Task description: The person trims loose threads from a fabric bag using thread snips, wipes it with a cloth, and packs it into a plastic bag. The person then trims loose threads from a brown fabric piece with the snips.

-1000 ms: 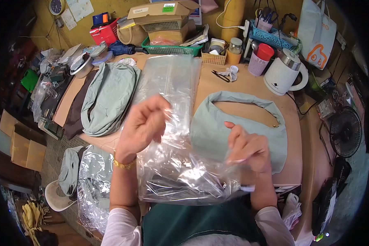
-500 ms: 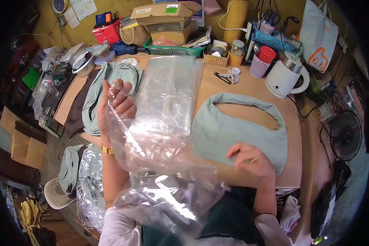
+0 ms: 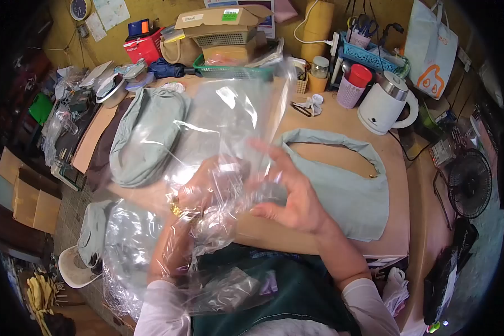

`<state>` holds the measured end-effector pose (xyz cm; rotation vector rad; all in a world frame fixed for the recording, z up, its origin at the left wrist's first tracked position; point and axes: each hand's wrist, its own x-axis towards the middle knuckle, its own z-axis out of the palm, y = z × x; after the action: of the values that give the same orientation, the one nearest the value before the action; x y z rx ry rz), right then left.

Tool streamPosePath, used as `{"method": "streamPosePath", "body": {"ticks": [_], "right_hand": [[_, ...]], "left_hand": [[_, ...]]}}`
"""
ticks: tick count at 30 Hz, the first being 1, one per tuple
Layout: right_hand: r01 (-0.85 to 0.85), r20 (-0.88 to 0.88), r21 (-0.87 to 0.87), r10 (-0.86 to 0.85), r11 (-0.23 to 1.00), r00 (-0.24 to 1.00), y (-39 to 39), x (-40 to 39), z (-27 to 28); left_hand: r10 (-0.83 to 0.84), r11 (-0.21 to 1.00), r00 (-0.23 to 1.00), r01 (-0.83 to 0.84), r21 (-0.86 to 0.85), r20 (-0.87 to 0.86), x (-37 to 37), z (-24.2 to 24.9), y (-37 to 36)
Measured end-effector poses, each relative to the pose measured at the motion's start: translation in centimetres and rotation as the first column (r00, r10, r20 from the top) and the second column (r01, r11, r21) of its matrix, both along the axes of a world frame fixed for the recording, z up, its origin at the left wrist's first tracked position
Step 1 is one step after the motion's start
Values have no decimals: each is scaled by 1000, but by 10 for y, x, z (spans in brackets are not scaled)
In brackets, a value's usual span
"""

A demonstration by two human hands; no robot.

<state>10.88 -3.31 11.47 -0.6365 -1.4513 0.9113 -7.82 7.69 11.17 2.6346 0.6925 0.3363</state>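
Clear plastic bag (image 3: 224,140) held up over the near middle of the table (image 3: 330,120), between body and the stack of flat bags behind it. Left hand (image 3: 207,187) sunk inside the film to the wrist, fingers loosely curled; grip on the film itself hard to tell through the glare. Right hand (image 3: 288,187) outside at 3 o'clock of the left, fingers spread, palm against the bag's wall.

Likely very light, limp, slick and clingy; no stiffness, so prone to collapse and crumple. Best taken by pinching at the open rim, one hand per side; easily torn on a sharp pull.

Pale green fabric bag (image 3: 341,190) flat on the table at 3 o'clock of the hands; a pile of the same cloth (image 3: 145,131) at 10 o'clock. White kettle (image 3: 383,103) at 1 o'clock. Cardboard box (image 3: 224,17) at 12 o'clock with a green sticker, its print too small to read. White tote (image 3: 431,50) at 2 o'clock bearing an orange outline drawing; no legible words.
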Motion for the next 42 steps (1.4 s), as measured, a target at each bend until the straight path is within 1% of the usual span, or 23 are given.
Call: {"method": "streamPosePath", "body": {"ticks": [1,3,5,7,9,10,11,13,16,18,19,21,23,25,28,30,31,33,35,37,39,40,42], "right_hand": [[106,318,139,-145,985,937,-5,0,3],[-196,-33,-200,194,960,981,-17,3,-3],[-558,25,-326,597,763,802,-22,26,-18],[-619,-139,-474,641,627,755,-26,62,-53],[-672,-300,-585,648,454,699,-27,90,-60],[-463,238,-517,640,720,730,-24,103,-53],[-301,702,-277,406,913,585,-22,114,-47],[-288,542,-369,457,883,705,-27,135,-32],[-471,437,-258,537,843,721,-40,163,-25],[101,726,-617,516,780,454,-58,159,-19],[101,730,-612,511,784,454,-63,154,-15],[779,958,-286,165,558,234,-65,136,-2],[627,564,-167,-448,761,693,-59,100,30],[525,78,14,-524,851,848,-33,51,26],[553,460,227,-589,801,664,-22,14,15],[245,209,-470,-163,848,964,-20,8,7],[243,211,-473,-160,847,964,-21,14,4],[199,636,-330,62,923,769,-27,37,0],[73,554,-410,184,909,812,-35,51,-5],[-52,460,-480,302,876,835,-43,57,-17],[-402,365,-302,494,865,789,-47,58,-35],[-526,490,-251,575,813,655,-44,61,-31],[-467,473,-277,542,840,695,-56,70,-36]], "left_hand": [[47,994,973,-24,-107,225,0,-11,4],[113,977,896,-21,-214,429,0,-16,15],[54,986,998,-57,-159,-27,8,13,30],[289,891,926,-166,-422,245,0,10,42],[270,801,888,7,-598,373,-8,7,49],[287,799,873,9,-601,395,-1,8,38],[299,799,859,12,-601,415,7,10,28],[321,787,835,27,-617,446,3,8,35],[659,607,340,286,-741,671,-10,12,50],[716,564,209,388,-729,666,-27,16,57],[712,569,209,388,-725,671,-28,16,53],[475,779,704,-57,-625,528,-28,13,37],[96,995,919,-72,-76,383,14,25,-10],[-41,999,933,30,35,356,43,11,-38],[88,988,845,-8,-152,528,52,17,-49],[108,987,796,-16,-157,596,43,20,-36],[139,985,741,-33,-171,657,34,22,-27],[281,951,697,-110,-289,660,6,27,-9],[456,869,570,-117,-481,684,-26,32,13],[428,895,448,-93,-436,784,-39,34,28],[465,885,342,-151,-441,817,-44,32,40],[490,869,233,-207,-449,840,-49,30,45],[554,832,194,-139,-536,810,-78,27,63]]}}
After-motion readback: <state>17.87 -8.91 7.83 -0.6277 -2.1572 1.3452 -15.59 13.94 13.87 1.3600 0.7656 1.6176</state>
